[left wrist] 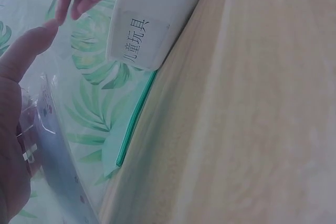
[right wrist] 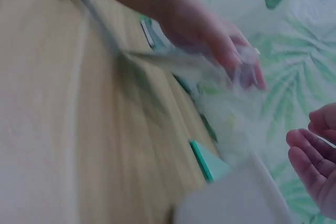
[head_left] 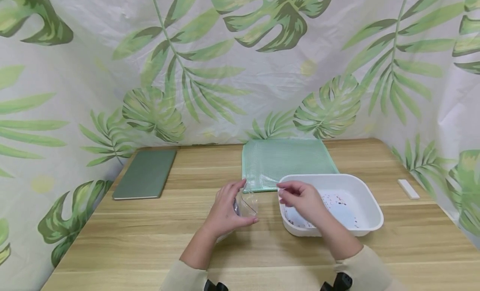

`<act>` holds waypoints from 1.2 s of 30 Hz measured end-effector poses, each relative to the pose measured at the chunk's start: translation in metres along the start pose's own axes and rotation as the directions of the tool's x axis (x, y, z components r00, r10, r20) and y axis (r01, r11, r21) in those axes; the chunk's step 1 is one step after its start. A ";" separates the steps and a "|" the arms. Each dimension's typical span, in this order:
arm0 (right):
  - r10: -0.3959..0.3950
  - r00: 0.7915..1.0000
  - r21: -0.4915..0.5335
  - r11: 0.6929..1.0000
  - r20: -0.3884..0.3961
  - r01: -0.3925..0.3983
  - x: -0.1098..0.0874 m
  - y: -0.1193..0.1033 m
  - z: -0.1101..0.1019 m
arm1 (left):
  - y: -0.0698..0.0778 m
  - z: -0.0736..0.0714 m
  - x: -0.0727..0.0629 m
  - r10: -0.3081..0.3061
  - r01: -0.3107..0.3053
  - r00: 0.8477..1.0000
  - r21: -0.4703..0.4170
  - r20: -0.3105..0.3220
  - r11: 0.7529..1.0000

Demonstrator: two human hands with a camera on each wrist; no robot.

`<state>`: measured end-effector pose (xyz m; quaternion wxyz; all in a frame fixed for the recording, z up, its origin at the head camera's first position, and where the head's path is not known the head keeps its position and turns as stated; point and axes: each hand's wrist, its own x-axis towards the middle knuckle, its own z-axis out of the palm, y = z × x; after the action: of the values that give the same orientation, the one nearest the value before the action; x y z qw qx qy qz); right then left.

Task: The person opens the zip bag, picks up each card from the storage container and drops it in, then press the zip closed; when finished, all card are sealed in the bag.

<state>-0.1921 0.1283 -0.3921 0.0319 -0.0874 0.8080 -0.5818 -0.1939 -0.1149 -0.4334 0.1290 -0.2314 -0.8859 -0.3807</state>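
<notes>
My left hand (head_left: pixel 226 207) grips a clear plastic bag (head_left: pixel 247 203) above the table, left of the white bin (head_left: pixel 369 199). In the left wrist view the bag (left wrist: pixel 65 169) shows a bluish sheet with small printed marks inside; the hand hides part of it. My right hand (head_left: pixel 305 199) hovers over the bin's left rim, its fingers loosely bent. Nothing shows between the fingers of the right hand (right wrist: pixel 317 161) in the right wrist view. Inside the bin lies a pale blue printed packet (head_left: pixel 339 209), partly covered by my right forearm.
A green mesh zip pouch (head_left: pixel 288 157) lies behind the bin. At the back left is a dark green notebook (head_left: pixel 148 174). A small white block (head_left: pixel 408 189) lies near the table's right edge. The bin's side carries a label (left wrist: pixel 136 40) with Chinese characters.
</notes>
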 end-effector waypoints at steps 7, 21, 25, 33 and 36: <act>0.116 0.993 -0.291 0.951 0.037 -0.100 0.019 0.018 -0.048 | -0.001 -0.001 0.000 -0.004 0.004 1.000 -0.009 0.005 1.000; 0.206 0.946 -0.700 0.713 0.249 0.029 0.045 0.052 -0.059 | -0.002 0.001 0.000 -0.037 0.038 0.999 -0.064 0.011 0.997; 0.196 0.949 -0.743 0.668 0.246 0.055 0.044 0.055 -0.054 | -0.003 0.003 0.000 -0.041 0.042 0.999 -0.081 0.017 0.996; 0.203 0.959 -0.729 0.684 0.198 0.006 0.045 0.054 -0.052 | -0.004 0.005 0.000 -0.039 0.041 0.999 -0.093 0.019 0.995; 0.205 0.963 -0.687 0.726 0.173 -0.031 0.046 0.053 -0.057 | -0.004 0.005 0.000 -0.042 0.044 0.999 -0.092 0.025 0.995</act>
<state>-0.2514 0.1897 -0.4216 0.1311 -0.1098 0.9583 -0.2288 -0.1962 -0.1138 -0.4388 0.0998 -0.2225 -0.8735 -0.4213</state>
